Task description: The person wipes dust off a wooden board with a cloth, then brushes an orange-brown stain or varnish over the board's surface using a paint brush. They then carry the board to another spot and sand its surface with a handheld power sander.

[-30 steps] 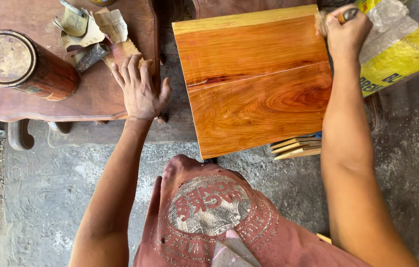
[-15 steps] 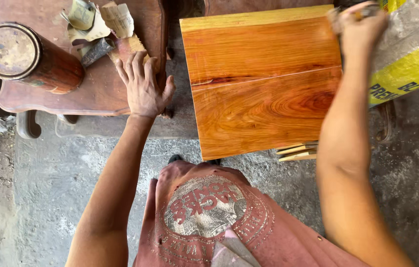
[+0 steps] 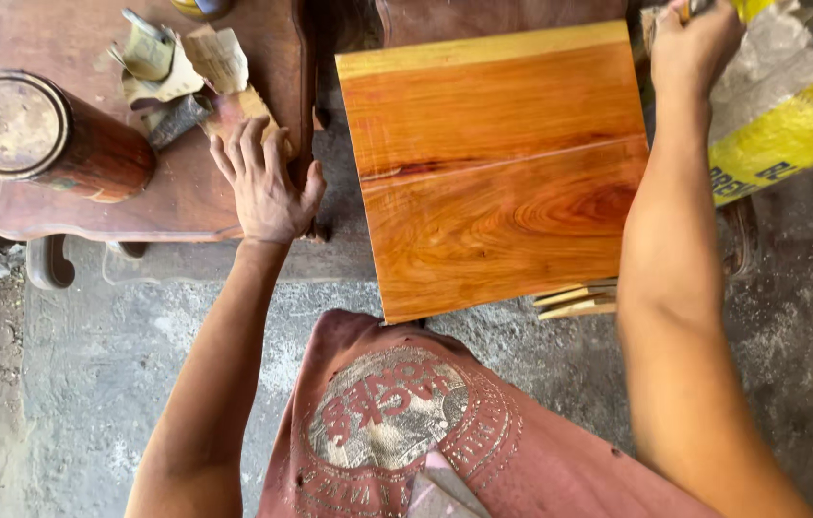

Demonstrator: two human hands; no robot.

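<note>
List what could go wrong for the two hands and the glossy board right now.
1. The board looks freshly glossy; the right forearm beside its edge could smear it.
2. The left hand lies flat by the sandpaper scraps and may knock them off the table.
3. The right hand grips something at the board's far corner; a slip could mark the wood.

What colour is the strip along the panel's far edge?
Pale yellow, against the glossy orange-red wood panel; the head view shows it best.
</note>
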